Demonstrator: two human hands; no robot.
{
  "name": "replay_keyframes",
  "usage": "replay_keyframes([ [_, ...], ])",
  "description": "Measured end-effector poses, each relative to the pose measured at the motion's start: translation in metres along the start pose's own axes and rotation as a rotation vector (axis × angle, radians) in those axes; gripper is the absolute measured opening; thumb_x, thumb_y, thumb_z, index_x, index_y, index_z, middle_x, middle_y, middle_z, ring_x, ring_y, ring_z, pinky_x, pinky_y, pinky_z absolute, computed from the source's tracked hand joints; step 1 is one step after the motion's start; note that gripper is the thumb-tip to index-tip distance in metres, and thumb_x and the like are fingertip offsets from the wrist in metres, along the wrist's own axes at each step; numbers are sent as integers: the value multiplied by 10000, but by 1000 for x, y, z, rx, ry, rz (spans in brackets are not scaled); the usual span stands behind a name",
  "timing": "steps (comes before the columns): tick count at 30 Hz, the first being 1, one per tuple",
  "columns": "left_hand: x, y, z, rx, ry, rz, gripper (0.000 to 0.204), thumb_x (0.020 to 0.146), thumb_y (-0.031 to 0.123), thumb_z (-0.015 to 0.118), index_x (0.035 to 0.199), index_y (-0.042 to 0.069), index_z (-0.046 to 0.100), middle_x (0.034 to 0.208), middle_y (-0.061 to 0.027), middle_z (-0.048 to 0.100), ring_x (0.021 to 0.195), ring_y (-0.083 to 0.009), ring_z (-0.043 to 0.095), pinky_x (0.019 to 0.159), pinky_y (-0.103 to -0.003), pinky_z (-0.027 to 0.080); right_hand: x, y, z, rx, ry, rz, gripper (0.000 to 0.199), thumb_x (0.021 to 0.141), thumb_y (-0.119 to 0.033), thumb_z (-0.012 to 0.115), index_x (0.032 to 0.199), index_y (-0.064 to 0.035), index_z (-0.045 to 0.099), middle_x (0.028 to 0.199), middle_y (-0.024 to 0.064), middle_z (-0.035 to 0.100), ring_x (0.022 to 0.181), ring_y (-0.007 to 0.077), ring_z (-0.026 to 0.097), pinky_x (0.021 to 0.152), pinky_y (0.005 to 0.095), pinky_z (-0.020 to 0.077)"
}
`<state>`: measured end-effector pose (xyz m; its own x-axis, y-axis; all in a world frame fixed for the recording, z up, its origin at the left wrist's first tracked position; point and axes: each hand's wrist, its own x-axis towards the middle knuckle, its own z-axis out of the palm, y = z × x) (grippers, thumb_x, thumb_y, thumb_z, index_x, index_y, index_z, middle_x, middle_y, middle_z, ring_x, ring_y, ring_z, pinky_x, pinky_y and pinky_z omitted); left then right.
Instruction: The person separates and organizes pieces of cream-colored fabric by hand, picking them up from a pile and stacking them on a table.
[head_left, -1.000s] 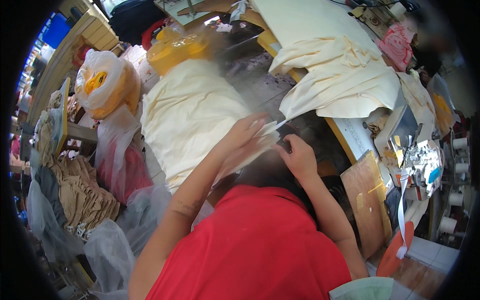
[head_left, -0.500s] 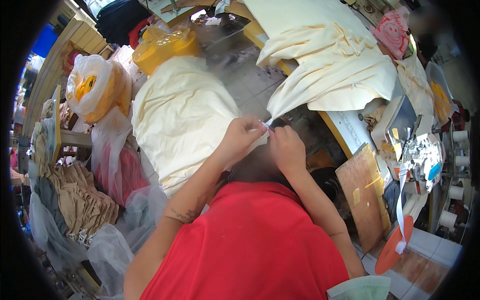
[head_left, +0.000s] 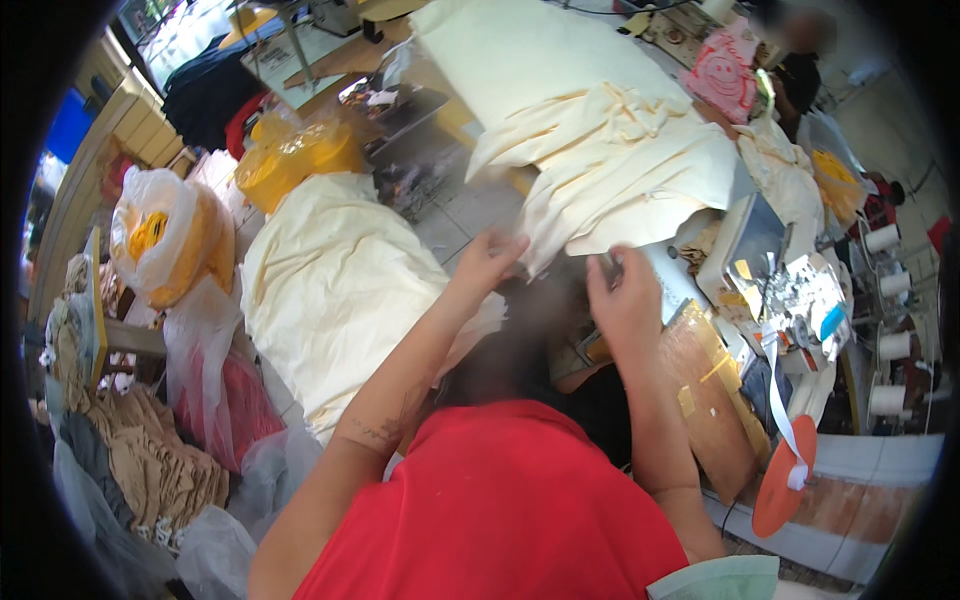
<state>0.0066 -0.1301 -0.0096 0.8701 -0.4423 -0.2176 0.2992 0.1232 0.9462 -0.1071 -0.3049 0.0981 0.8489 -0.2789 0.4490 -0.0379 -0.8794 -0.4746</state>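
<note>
Cream fabric [head_left: 640, 170] lies in loose folds over the table at the upper right, and one corner hangs off the edge. My left hand [head_left: 490, 258] pinches this hanging corner between thumb and fingers. To the right, my right hand [head_left: 627, 288] is raised apart from it, just below the fabric's lower edge. Its fingers are curled, with a small dark thing at the fingertips that I cannot make out. Another large heap of cream fabric [head_left: 335, 285] lies to the left, beyond my left forearm.
A sewing machine [head_left: 740, 245] stands at right, with a brown board [head_left: 705, 395] and an orange reel [head_left: 785, 480] of white tape nearby. On the left are a white bag [head_left: 170, 235] of yellow material, a pink-filled bag [head_left: 220, 390] and stacked tan cloth [head_left: 150, 430]. A person [head_left: 800, 70] is at upper right.
My hands were close together at a fabric end pulled taut from the table. Now they are apart, the right one further right, and the fabric hangs looser. The whole view has shifted.
</note>
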Motion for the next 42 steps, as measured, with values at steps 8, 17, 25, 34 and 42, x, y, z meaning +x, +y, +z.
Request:
replay_keyframes([
  [8,-99,116,3,254,43,404,268,954,198,649,1113,-13,692,795,-10,664,602,-59,532,542,-241,414,100,53,-61,-185,156,-26,473,824,65,538,1250,-120,630,1331,148,567,1116,362,622,915,441,520],
  [17,-224,159,-160,162,253,323,363,987,243,614,1159,-73,660,1082,-81,703,973,-122,638,876,-258,466,95,44,-31,-63,-312,-158,478,854,32,548,1289,-151,625,1341,156,565,1165,371,598,952,429,506],
  [25,-184,186,-183,-69,468,503,326,1055,189,522,1268,-52,578,1170,-95,680,1035,-151,649,904,-279,497,23,-50,-86,-164,-588,-2,145,868,-99,645,998,-34,642,1033,182,634,900,417,638,787,498,508],
  [34,-191,295,-33,436,-201,375,329,913,136,690,1192,-37,664,1021,-80,711,910,-126,663,805,-258,520,53,-146,-53,1102,-658,-242,293,779,-169,816,994,-8,699,819,109,635,647,174,550,612,334,442],
  [42,-242,332,-66,614,271,1052,336,865,149,711,1152,-23,681,1028,-88,693,914,-162,649,837,-289,513,69,-131,-65,755,-816,-529,272,784,-157,790,975,10,695,683,41,584,664,91,510,601,296,422],
])
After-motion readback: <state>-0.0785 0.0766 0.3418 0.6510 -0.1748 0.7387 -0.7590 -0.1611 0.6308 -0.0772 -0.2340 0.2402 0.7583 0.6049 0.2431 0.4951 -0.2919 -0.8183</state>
